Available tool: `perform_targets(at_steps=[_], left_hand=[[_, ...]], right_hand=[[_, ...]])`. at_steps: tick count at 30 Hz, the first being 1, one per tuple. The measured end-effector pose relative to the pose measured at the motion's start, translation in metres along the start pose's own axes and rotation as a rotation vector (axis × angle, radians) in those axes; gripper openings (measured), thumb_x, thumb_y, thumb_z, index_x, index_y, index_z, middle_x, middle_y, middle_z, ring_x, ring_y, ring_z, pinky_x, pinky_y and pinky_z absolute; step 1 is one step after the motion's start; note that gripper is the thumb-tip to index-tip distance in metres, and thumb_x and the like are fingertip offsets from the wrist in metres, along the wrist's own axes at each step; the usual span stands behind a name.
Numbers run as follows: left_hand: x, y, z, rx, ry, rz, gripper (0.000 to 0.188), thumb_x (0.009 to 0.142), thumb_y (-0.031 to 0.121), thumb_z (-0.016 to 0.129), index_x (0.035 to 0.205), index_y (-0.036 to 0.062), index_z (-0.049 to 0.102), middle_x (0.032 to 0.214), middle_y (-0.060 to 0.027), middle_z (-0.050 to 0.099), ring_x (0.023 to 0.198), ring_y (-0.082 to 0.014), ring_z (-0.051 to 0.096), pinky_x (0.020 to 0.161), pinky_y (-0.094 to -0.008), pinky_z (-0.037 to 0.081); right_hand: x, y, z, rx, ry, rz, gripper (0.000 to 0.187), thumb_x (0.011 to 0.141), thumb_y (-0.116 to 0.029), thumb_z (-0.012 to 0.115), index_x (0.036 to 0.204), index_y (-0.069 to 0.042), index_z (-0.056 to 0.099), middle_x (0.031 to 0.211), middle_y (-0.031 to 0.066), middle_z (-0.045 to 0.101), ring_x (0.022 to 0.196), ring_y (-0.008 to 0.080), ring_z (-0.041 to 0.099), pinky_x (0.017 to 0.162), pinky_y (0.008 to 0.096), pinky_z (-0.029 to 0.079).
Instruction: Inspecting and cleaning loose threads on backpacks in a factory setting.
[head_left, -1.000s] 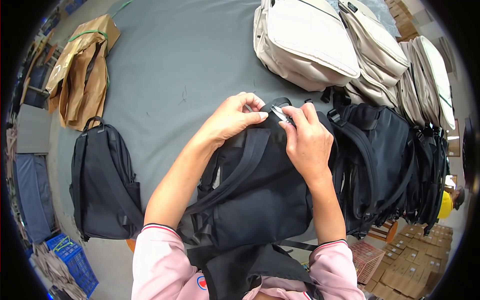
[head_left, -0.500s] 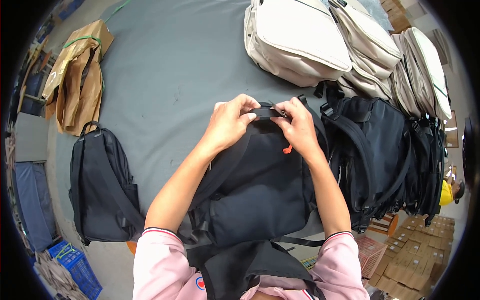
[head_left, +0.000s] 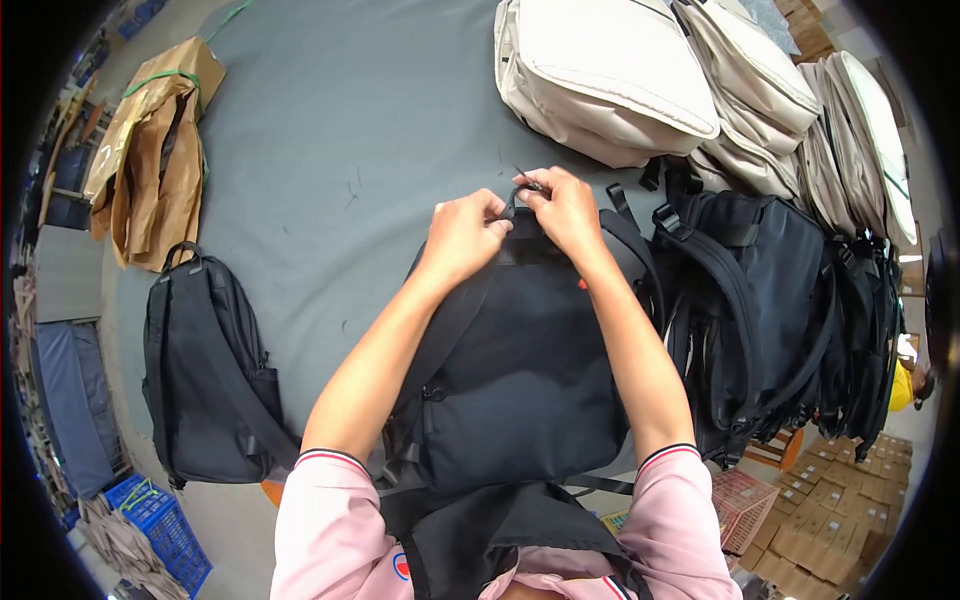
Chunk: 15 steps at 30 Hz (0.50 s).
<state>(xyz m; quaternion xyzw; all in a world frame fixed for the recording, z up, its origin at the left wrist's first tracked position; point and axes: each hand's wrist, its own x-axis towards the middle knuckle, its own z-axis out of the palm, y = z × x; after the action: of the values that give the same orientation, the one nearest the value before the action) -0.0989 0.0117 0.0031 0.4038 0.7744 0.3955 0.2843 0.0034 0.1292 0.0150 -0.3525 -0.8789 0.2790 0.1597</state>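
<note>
A black backpack (head_left: 520, 370) lies in front of me on the grey-covered table, its top pointing away from me. My left hand (head_left: 465, 235) is closed, pinching the black top handle (head_left: 511, 207) of this backpack between thumb and fingers. Just right of it, my right hand (head_left: 562, 208) is closed around small dark thread snips (head_left: 530, 181), whose thin points stick out to the left beside the handle. Fingers partly hide the snips. A bit of red cord (head_left: 583, 284) shows beside my right wrist.
Another black backpack (head_left: 210, 370) lies to the left, below an open brown paper package (head_left: 155, 160). Several black backpacks (head_left: 765, 290) crowd the right side, with cream backpacks (head_left: 610, 75) beyond. A blue crate (head_left: 160, 530) and stacked cartons (head_left: 845, 490) stand on the floor.
My right hand has moved up and slightly left, bringing the snips' points above the handle. The handle is now bent upward in my left fingers. The red cord is now mostly behind my right wrist.
</note>
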Motion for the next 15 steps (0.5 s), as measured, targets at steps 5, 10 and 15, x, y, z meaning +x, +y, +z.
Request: perform_targets(at_steps=[5,10,15], left_hand=[[0.011,-0.021,-0.009,-0.676,-0.179,-0.214,0.011,0.078,0.002,0.059,0.087,-0.0038,0.062,0.081,-0.0101,0.067,0.075,-0.0147,0.062,0.072,-0.0275,0.048],[0.017,-0.014,-0.014,-0.797,-0.289,-0.265,0.007,0.079,-0.003,0.056,0.084,-0.0034,0.061,0.081,-0.0093,0.065,0.075,-0.0120,0.059,0.075,-0.0233,0.047],[0.018,-0.014,-0.015,-0.860,-0.304,-0.271,0.009,0.077,-0.003,0.057,0.084,-0.0031,0.063,0.077,-0.0098,0.066,0.075,-0.0138,0.060,0.075,-0.0252,0.046]], right_hand=[[-0.034,-0.012,-0.007,0.158,0.175,-0.093,0.025,0.079,-0.011,0.064,0.102,-0.007,0.057,0.091,0.0085,0.060,0.081,0.0275,0.062,0.070,0.0348,0.048],[-0.041,-0.008,-0.013,-0.070,0.167,-0.321,0.026,0.072,-0.006,0.069,0.096,-0.007,0.059,0.087,0.0042,0.059,0.071,0.0233,0.060,0.062,0.0331,0.045],[-0.037,-0.006,-0.008,-0.192,0.219,-0.459,0.025,0.071,-0.006,0.069,0.095,-0.008,0.061,0.084,0.0040,0.061,0.069,0.0227,0.059,0.060,0.0320,0.043]])
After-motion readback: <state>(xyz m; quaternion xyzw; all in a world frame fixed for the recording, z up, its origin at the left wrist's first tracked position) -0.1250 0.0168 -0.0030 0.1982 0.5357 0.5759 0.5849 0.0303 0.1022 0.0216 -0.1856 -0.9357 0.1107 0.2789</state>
